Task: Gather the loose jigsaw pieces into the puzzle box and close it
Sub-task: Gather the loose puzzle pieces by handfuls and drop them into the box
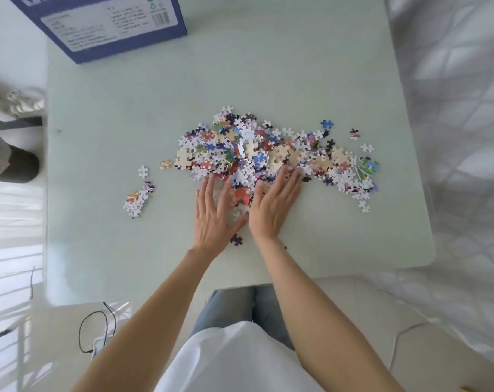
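Table: pale glass-topped table (268, 66), rounded corner at near right; near edge runs just in front of the person's lap.
Main heap: jigsaw pieces (268, 154) piled mid-table, spreading rightward toward the right edge; strays at the heap's right fringe lie near that edge but still on the top.
Left cluster: small clump of pieces (135, 200) lies apart to the left of the heap, with a single white piece (143, 171) just beyond it.
Lone piece: dark piece (236, 239) between the two wrists, nearer the person than the heap.
Puzzle box: blue puzzle box (113, 26) at far left corner, well apart from the heap; cut off by the frame's top, lid state not visible.
Left hand: left hand (214, 213) flat, fingers straight and spread, resting on the heap's near edge; grips nothing.
Right hand: right hand (274, 202) flat, fingers together, fingertips on the pieces; grips nothing.
Open room: bare tabletop between heap and box, and along the left side.
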A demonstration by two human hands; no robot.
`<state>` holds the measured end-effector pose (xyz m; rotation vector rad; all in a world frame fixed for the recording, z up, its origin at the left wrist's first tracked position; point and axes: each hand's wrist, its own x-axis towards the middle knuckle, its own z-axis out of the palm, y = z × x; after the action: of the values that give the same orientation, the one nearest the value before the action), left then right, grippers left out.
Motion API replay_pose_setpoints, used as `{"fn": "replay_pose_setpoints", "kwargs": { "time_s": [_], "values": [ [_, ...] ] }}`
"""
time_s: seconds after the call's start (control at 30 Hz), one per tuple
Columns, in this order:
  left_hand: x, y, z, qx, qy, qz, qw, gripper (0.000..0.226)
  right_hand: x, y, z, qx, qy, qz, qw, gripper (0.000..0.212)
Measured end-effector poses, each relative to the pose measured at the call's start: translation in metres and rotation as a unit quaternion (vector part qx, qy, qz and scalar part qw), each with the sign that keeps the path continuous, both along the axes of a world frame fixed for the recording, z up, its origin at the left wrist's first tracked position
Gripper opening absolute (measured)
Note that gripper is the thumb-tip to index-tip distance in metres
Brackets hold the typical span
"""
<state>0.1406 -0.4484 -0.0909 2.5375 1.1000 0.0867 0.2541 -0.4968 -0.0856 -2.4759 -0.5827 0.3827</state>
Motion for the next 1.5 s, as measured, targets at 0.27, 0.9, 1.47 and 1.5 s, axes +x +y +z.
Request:
{"fn": "replay_pose_setpoints", "kwargs": {
  "time_s": [0.27,0.9,1.47,1.5],
  "values": [
    [0.004,0.004,0.019,0.093,-0.114,-0.086,0.985,0.042,0.045,-0.013,0.036,0.146,0.066,0.157,0.975,0.038],
    [0.049,0.029,0.002,0.233,0.001,-0.355,0.905,0.047,0.171,-0.069,-0.001,-0.056,-0.031,-0.032,0.997,0.057],
    [-0.056,0.041,0.046,-0.017,-0.122,0.158,0.98,0.041,0.051,-0.039,0.033,0.013,-0.039,0.225,0.973,0.05],
    [-0.068,0.043,0.047,-0.014,-0.1,0.183,0.978,0.046,0.05,-0.052,0.033,-0.018,-0.058,0.211,0.976,0.051]
  ]
}}
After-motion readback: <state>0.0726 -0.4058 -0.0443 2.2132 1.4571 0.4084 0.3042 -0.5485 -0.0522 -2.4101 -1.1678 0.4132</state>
